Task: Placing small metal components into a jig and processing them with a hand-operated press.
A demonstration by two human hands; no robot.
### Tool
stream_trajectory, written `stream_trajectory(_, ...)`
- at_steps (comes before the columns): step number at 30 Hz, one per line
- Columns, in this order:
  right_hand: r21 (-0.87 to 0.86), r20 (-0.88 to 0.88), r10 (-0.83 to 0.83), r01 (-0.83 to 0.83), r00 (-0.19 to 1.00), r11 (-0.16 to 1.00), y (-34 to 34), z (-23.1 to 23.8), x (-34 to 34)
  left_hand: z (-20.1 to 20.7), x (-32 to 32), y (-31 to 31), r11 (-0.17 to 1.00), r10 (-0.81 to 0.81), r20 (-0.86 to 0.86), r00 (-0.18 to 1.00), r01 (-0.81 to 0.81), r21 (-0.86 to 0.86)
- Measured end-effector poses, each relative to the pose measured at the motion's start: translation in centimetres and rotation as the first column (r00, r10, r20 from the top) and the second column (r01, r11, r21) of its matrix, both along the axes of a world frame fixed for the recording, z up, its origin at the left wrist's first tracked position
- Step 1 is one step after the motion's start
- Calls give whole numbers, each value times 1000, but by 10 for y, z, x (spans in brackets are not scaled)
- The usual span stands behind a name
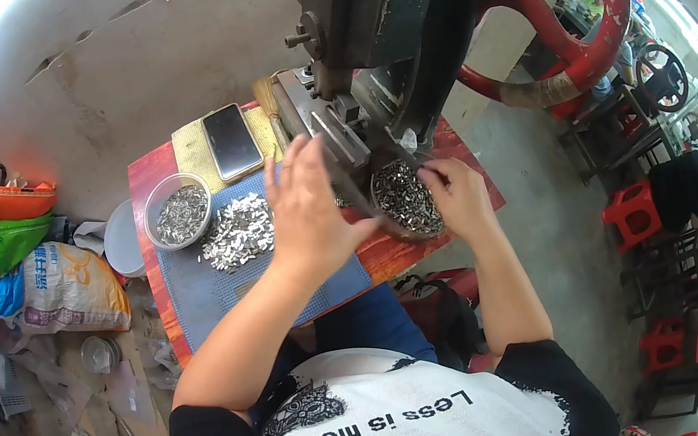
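Observation:
My left hand hovers over the blue perforated mat, fingers spread and slightly blurred. Its thumb reaches toward the near-left rim of a dark round bowl of small metal pieces. At the bowl's right edge is my right hand, fingers curled together in a pinch; whatever is between them is hidden. A loose pile of shiny metal pieces lies left of my left hand. Beside that pile stands a clear round tub with more small pieces. The press rises just beyond both hands.
A phone lies on a yellow cloth next to a brush. The press's large red handwheel hangs at upper right. Bags and a filled sack sit at left. Red stools and other people are farther right.

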State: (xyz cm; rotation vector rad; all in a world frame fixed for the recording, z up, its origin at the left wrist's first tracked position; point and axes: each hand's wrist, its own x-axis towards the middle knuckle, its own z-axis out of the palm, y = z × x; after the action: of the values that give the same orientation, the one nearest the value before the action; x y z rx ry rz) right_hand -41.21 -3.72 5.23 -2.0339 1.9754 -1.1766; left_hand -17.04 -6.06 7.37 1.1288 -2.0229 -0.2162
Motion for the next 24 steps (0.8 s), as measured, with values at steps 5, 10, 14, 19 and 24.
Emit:
stream_trajectory(5, 250, 834, -30, -330, 551, 910, -11, 6, -15, -20, 34, -18, 951, 63, 364, 929, -166, 260)
stream_trajectory(10, 132, 976, -21, -510, 217, 850, -1, 24, 14, -31, 51, -13, 945, -64, 449, 891, -90, 313)
stream_trajectory(14, 199, 900, 68, -546, 430, 814, 9, 30, 49, -20, 82, -12, 991, 64, 65, 996, -71, 114)
stream_trajectory(19, 210, 801, 187, -560, 568, 801, -1, 33, 71, 2, 106, 15, 987, 29, -93, 995, -14, 158)
stream_trajectory(24, 200, 264, 586, -637, 766, 744, 5, 22, 101, -1, 138, 19, 941, 219, -231, 948, -142, 308)
